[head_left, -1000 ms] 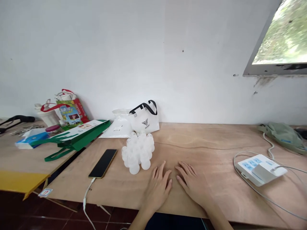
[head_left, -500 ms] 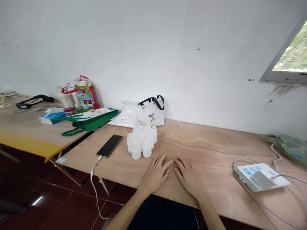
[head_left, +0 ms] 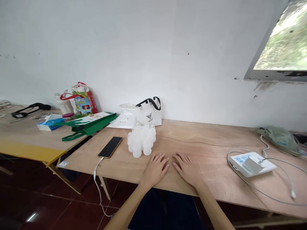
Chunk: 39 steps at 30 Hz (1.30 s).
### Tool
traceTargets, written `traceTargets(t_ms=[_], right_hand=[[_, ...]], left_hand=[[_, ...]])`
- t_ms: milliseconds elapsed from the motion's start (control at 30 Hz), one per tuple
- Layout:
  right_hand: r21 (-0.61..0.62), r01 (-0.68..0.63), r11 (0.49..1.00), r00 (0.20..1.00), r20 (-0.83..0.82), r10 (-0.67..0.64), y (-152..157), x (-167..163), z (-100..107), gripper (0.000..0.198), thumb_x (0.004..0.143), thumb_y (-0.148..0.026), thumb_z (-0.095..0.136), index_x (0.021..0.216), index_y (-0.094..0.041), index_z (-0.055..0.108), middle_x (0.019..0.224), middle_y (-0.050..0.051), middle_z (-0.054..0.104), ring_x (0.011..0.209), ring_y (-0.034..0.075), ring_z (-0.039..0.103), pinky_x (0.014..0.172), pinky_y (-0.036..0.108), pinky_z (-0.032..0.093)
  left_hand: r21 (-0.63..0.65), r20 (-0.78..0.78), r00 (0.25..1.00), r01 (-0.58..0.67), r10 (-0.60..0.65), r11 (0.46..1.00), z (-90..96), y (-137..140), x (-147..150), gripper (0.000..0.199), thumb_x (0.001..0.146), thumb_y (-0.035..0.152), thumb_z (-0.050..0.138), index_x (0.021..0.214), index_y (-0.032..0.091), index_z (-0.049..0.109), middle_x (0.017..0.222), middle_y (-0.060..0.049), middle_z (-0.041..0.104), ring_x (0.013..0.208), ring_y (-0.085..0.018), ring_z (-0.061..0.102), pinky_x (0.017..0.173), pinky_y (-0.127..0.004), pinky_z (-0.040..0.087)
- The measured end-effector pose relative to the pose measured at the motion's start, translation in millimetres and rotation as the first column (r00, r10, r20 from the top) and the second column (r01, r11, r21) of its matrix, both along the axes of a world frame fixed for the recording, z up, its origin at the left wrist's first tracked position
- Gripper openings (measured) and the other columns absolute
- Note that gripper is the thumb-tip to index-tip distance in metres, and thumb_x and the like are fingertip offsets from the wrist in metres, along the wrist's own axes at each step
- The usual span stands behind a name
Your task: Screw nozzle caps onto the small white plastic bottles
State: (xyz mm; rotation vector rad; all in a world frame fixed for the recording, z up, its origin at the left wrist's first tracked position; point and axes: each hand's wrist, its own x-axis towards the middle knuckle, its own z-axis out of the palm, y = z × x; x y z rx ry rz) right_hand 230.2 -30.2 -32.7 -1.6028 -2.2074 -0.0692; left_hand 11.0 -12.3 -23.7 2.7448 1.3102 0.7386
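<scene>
My left hand [head_left: 155, 171] lies palm down on the wooden table [head_left: 203, 137], its fingers stretched out and holding nothing. Just to its right, my right hand [head_left: 187, 170] rests flat in the same way, with a small gap between the two. A cluster of white, translucent round-bottomed pieces [head_left: 142, 140] stands beyond my left fingertips, not touched by either hand; I cannot tell exactly what kind of thing it is. Left of that cluster lies a dark-screened phone [head_left: 110, 147] with a white charging cable [head_left: 96, 179] plugged in.
Against the wall sit a white bag with black handles [head_left: 150, 113] and a white plastic packet [head_left: 123, 118]. On the left are a green bag [head_left: 96, 124], a tissue pack [head_left: 51, 122] and a headset-like strap [head_left: 31, 110]. A white box with cables [head_left: 251, 163] and a grey-green cloth bag [head_left: 279, 139] lie right.
My head view has shifted slightly to the right. My left hand's fingers have drawn back a little, widening the gap between my hands. The objects on the table have stayed put.
</scene>
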Motion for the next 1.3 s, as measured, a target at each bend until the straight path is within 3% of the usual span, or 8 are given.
traceTargets(t_ms=[433, 1300], right_hand=[[0.002, 0.008, 1.000, 1.000, 0.004, -0.008, -1.9, -2.2, 5.1, 0.043, 0.105, -0.046, 0.040, 0.137, -0.025, 0.060, 0.149, 0.010, 0.056, 0.138, 0.027, 0.052, 0.115, 0.049, 0.040], [-0.027, 0.011, 1.000, 0.999, -0.033, -0.012, -1.3, -2.7, 5.4, 0.043, 0.105, -0.047, 0.040, 0.137, -0.026, 0.059, 0.149, 0.009, 0.056, 0.137, 0.028, 0.052, 0.116, 0.049, 0.039]], left_hand=[[-0.043, -0.001, 1.000, 0.012, -0.012, 0.999, 9.2, -2.2, -0.8, 0.036, 0.105, 0.040, 0.043, 0.133, 0.024, 0.059, 0.143, -0.009, 0.059, 0.134, -0.027, 0.052, 0.116, -0.052, 0.037], [-0.056, -0.004, 1.000, 0.016, -0.016, 0.998, 8.5, -2.3, -1.2, 0.036, 0.105, 0.038, 0.044, 0.134, 0.023, 0.060, 0.145, -0.010, 0.057, 0.136, -0.028, 0.050, 0.117, -0.051, 0.035]])
